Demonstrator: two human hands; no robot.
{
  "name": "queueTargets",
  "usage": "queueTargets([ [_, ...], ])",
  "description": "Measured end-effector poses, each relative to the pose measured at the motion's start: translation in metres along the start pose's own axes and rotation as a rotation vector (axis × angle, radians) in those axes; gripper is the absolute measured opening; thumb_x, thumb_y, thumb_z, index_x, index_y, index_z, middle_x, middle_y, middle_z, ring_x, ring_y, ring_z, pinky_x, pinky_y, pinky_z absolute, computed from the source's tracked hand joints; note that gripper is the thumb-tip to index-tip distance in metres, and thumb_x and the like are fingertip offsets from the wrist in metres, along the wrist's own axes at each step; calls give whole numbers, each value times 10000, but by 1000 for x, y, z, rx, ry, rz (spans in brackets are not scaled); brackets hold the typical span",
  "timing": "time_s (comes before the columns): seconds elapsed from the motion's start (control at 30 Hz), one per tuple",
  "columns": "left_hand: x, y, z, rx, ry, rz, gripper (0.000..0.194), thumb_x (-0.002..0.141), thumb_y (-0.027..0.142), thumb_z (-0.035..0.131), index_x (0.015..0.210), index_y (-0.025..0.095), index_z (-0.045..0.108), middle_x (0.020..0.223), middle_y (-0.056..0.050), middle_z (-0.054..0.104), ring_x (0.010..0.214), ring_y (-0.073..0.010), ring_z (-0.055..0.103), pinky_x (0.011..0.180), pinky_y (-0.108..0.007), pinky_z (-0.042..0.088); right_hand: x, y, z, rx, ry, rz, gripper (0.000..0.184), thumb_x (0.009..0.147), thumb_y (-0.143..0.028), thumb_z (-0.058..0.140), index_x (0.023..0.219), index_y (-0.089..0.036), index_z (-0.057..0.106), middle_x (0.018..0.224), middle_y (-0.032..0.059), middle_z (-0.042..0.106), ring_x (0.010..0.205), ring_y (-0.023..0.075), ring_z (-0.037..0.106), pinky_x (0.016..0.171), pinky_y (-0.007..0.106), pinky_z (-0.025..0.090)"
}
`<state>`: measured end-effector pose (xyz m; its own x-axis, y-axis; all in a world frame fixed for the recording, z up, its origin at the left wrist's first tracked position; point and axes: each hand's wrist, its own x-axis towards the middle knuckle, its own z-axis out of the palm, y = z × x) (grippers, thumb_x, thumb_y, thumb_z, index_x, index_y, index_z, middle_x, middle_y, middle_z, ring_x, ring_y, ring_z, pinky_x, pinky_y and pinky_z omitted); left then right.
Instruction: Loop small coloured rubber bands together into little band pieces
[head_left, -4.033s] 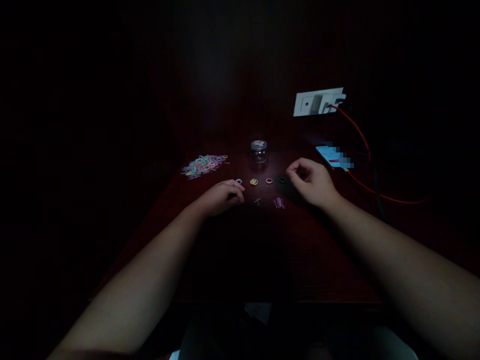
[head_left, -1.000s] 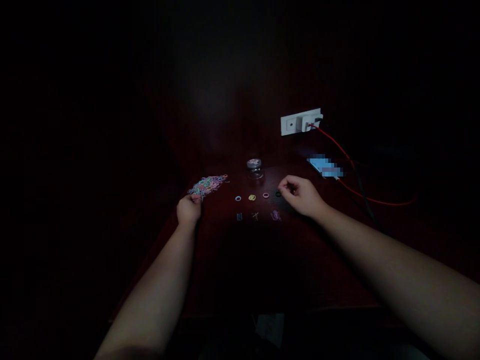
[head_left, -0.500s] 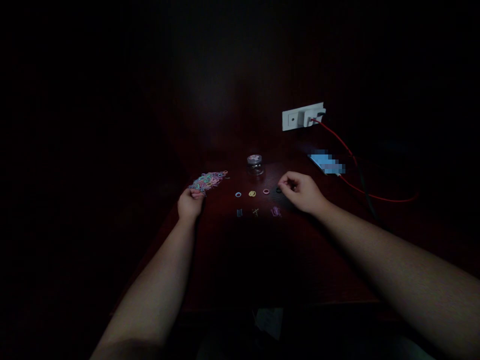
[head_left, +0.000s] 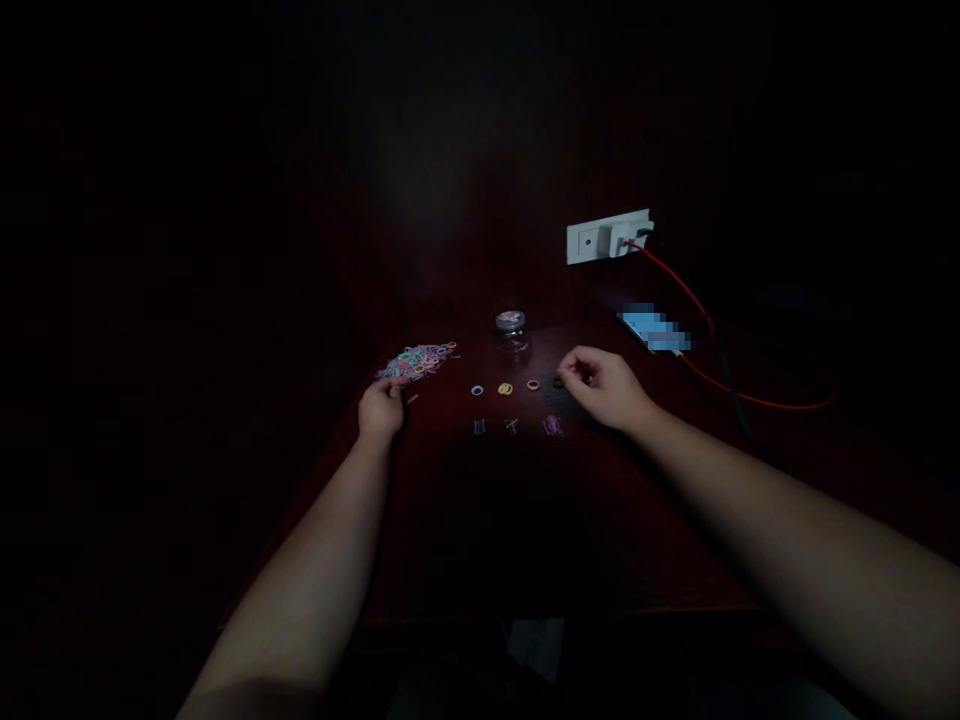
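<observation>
On a dark red table lies a heap of small coloured rubber bands [head_left: 417,361]. My left hand [head_left: 380,409] rests at the heap's near edge, fingers curled; a small band lies just beside its fingertips. A row of single rings sits mid-table: blue ring [head_left: 477,390], yellow ring [head_left: 505,388], pink ring [head_left: 533,384] and black ring [head_left: 558,382]. My right hand [head_left: 606,388] lies curled next to the black ring, thumb and finger pinched. In front of the row lie small bunches: blue bunch [head_left: 479,427], yellowish bunch [head_left: 511,426] and purple bunch [head_left: 553,427].
A small glass jar [head_left: 511,330] stands behind the row. A wall socket with a charger [head_left: 609,238] feeds a red cable [head_left: 705,318] to a lit phone [head_left: 651,330] at the right. The surroundings are very dark.
Four seconds ago my left hand lay by the blue ring; it has since moved left to the heap's edge. Within the last second it drew slightly back. My right hand stays by the black ring.
</observation>
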<state>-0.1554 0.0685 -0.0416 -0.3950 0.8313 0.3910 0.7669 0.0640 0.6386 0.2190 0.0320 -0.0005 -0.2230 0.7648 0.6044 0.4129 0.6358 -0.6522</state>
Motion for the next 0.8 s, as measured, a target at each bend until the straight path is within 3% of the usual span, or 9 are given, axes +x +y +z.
queueTargets([
  [0.2,-3,3,-2,-35,44,29,299,876,249,510,1075,185,724,1106,-92,707,999,-244,655,948,-358,471,0,1,1,2,-27,-2,115,801,-238,558,745,-147,598,636,-4,535,555,104,462,515,226,356],
  [0.33,-6,16,-2,-130,78,208,276,873,242,517,1026,173,736,1121,-96,686,1038,-230,635,992,-359,453,0,0,4,-4,-57,-8,118,809,-228,554,737,-147,598,620,-11,530,550,99,465,516,218,353],
  [0.47,-28,58,0,-223,25,460,225,877,285,555,992,194,725,1041,-68,695,980,-213,635,923,-355,487,-2,-6,10,-14,-108,-4,95,805,-208,565,755,-145,615,627,-10,551,549,91,478,507,205,351],
  [0.63,-85,123,4,-390,-212,677,182,872,279,610,1031,212,670,938,-46,699,793,-157,645,734,-282,518,-5,-19,15,-14,-201,-51,147,779,-190,618,911,-137,658,749,14,610,572,87,511,535,209,402],
  [0.8,-113,143,5,-456,-306,728,54,840,233,660,863,202,623,833,-12,682,720,-119,620,652,-232,477,-7,-23,16,-19,-260,-119,96,799,-177,616,850,-154,694,689,-3,600,576,83,514,569,208,403],
])
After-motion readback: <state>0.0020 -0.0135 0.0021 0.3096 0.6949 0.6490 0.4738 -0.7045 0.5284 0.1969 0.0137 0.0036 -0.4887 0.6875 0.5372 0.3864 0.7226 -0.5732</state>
